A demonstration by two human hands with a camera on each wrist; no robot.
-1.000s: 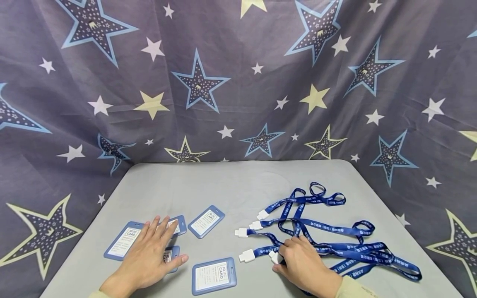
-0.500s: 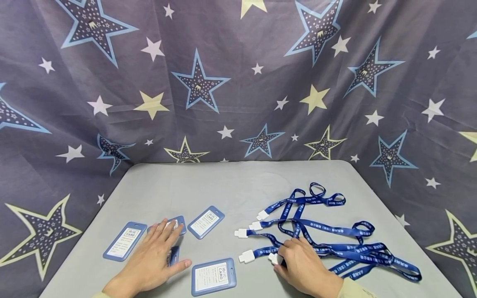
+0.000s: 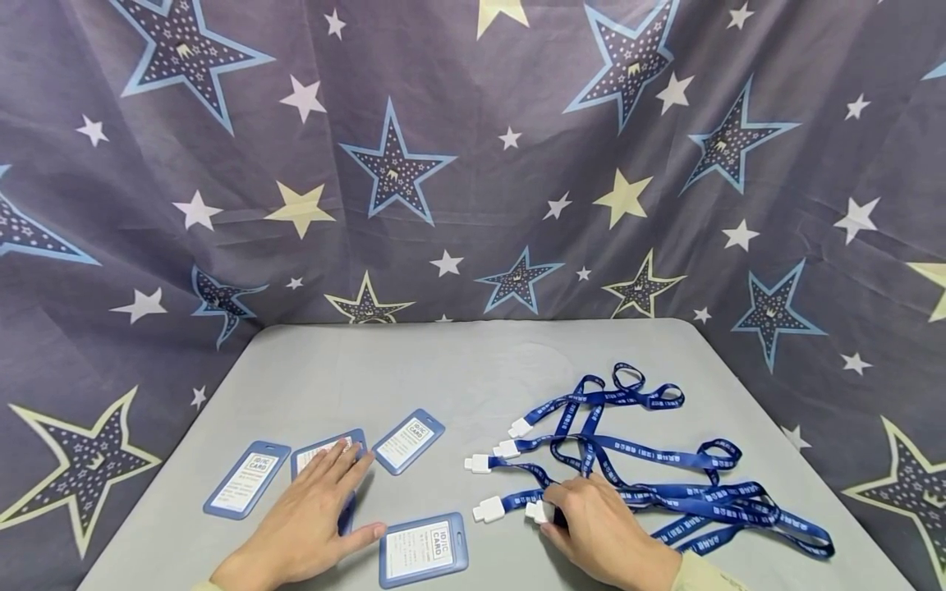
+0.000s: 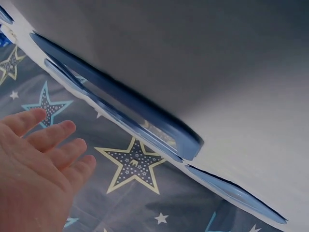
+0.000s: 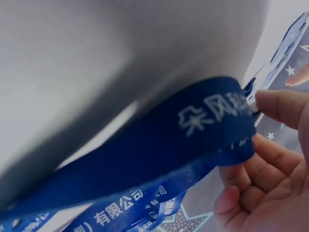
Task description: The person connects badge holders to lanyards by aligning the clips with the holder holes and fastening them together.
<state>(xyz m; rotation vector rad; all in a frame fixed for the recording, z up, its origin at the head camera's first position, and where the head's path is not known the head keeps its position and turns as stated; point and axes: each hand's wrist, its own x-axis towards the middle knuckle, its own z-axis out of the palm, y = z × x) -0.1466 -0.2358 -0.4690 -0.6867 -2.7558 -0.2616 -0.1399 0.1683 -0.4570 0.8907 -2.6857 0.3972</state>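
My left hand (image 3: 303,513) is spread with straight fingers over the blue badge holders. Beneath its fingers lies one badge holder (image 3: 306,456), and another (image 3: 346,517) is mostly hidden under the palm. The left thumb tip is right at the edge of the front badge holder (image 3: 424,552). In the left wrist view, the fingers (image 4: 58,137) show nothing between them. My right hand (image 3: 602,529) pinches a blue lanyard (image 5: 203,125) close behind its white clip (image 3: 539,512). Its printed strap loops out beside the fingers in the right wrist view.
Two more badge holders lie flat, one at the left (image 3: 246,481) and one farther back (image 3: 410,442). Several blue lanyards (image 3: 665,451) spread across the right side, their white clips (image 3: 489,510) pointing left. A starry curtain (image 3: 473,164) hangs behind the grey table (image 3: 414,361).
My left hand has slid slightly right, uncovering the left badge holder and covering more of the one under the palm. My right hand stays nearly in place, its clip shifted slightly left.
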